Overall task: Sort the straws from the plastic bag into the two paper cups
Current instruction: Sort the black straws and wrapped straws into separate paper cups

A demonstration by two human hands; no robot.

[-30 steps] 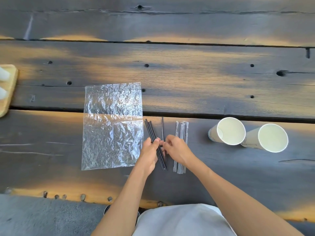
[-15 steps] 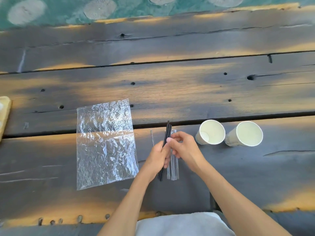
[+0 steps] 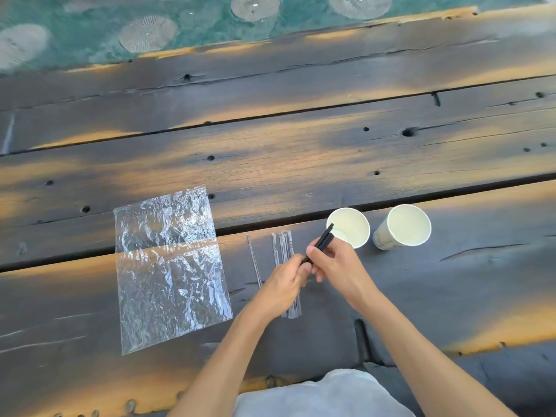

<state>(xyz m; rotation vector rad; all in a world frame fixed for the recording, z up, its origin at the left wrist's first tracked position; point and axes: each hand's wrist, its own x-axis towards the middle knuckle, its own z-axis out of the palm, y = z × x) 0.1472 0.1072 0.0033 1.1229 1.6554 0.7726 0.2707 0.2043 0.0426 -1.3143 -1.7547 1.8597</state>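
Note:
Both my hands hold a bundle of black straws (image 3: 323,240), lifted off the table and tilted so its tip overlaps the rim of the left paper cup (image 3: 356,233). My right hand (image 3: 332,263) pinches the bundle near its middle; my left hand (image 3: 285,281) grips its lower end. The right paper cup (image 3: 404,227) stands beside the first, empty inside. Several clear-wrapped straws (image 3: 284,251) lie on the table under my left hand, and one thin wrapped straw (image 3: 254,260) lies apart to their left. The flat, crinkled plastic bag (image 3: 168,266) lies further left.
The table is made of dark wooden planks (image 3: 301,152) with gaps and knot holes. Its far edge borders a green patterned floor (image 3: 180,28). My white clothing (image 3: 322,395) shows at the near edge.
The black straws were gathered from the table, lifted, and carried right toward the left cup. The view has shifted up, so the far table edge shows now.

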